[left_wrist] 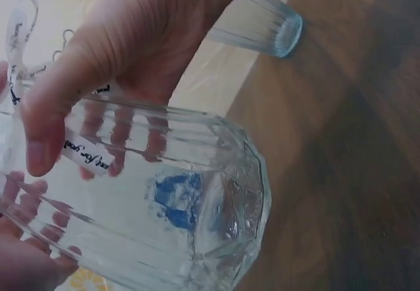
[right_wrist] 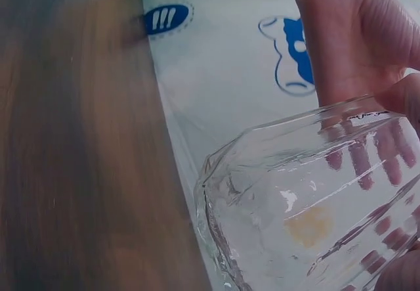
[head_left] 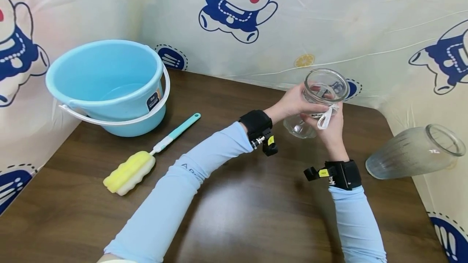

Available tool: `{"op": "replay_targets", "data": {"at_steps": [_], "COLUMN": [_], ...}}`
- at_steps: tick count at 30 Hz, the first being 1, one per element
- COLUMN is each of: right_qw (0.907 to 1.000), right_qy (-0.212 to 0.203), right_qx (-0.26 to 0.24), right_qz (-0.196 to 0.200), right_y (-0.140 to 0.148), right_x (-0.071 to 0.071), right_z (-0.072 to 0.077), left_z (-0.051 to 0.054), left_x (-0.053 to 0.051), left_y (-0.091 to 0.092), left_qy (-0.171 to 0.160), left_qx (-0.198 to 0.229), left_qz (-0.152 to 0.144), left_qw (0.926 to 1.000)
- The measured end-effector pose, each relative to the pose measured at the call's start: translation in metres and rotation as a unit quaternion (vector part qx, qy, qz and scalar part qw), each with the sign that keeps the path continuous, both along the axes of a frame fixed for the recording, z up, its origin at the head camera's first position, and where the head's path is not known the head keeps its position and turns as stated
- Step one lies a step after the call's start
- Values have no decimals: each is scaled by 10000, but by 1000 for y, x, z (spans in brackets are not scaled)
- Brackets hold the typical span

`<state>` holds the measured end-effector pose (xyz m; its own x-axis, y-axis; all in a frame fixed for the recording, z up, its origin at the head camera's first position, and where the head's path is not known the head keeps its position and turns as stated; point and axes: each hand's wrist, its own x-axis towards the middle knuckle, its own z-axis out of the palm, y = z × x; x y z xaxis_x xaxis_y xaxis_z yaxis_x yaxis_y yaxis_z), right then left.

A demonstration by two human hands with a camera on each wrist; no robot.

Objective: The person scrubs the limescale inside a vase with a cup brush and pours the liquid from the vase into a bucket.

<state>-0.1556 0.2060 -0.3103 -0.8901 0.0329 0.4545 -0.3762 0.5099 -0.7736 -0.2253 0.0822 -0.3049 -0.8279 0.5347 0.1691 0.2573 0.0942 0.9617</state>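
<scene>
A clear glass vase (head_left: 300, 127) with faceted sides and a thick round rim is held at the back right of the table, tilted. White ribbon (head_left: 325, 120) with dark lettering is tied around its neck in a bow. My left hand (head_left: 291, 102) grips the vase from the left, thumb across the near side and fingers around the glass. From the right, my right hand (head_left: 332, 131) holds it below the rim. Through the glass (left_wrist: 216, 219), fingers of both hands show in the left wrist view. Whether the base touches the table, I cannot tell.
A second, taller glass vase (head_left: 402, 155) stands near the table's right edge. On the left is a light blue bucket (head_left: 128, 111) with a white handle. In front of it lies a yellow-and-white sponge brush (head_left: 131, 170). Patterned sheeting (head_left: 329, 19) hangs behind the table.
</scene>
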Motion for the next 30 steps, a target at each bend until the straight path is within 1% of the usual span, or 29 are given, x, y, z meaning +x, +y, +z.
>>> {"op": "replay_targets", "data": {"at_steps": [2,7,11,13,14,17,19,24,28,30], "right_qw": [9999,9990,9978,9969,9964,9950,9934,9889,9876,9867], "right_qy": [41,147,41,-14,-32,-52,-144,-398,-479,-539], "right_qx": [8,-232,-190,-150,-139,-174,-134,118,232,207], "right_qz": [-112,-357,-634,-767,-841,-978,-1127,-1428,-1477,-1522], "right_y": [7,27,38,46,51,68,78,87,92,93], "right_x": [0,1,3,2,-1,-9,-14,-16,-19,-21], "right_z": [-2,-4,-5,-10,-14,-28,-37,-44,-48,-51], "left_z": [-1,-3,-8,-11,-12,-15,-18,-26,-30,-32], "left_x": [-2,-4,-5,-5,-5,-5,-5,-8,-11,-12], "left_y": [9,35,54,61,64,70,75,85,90,92], "left_qy": [21,-21,33,71,100,50,-3,-61,-128,-141], "left_qx": [-20,33,0,-36,-31,-85,-156,-316,-364,-387], "left_qz": [-58,-120,-63,-66,-89,-150,-178,-237,-240,-225], "left_qw": [10000,9999,10000,9999,9999,9998,9997,9992,9990,9989]}}
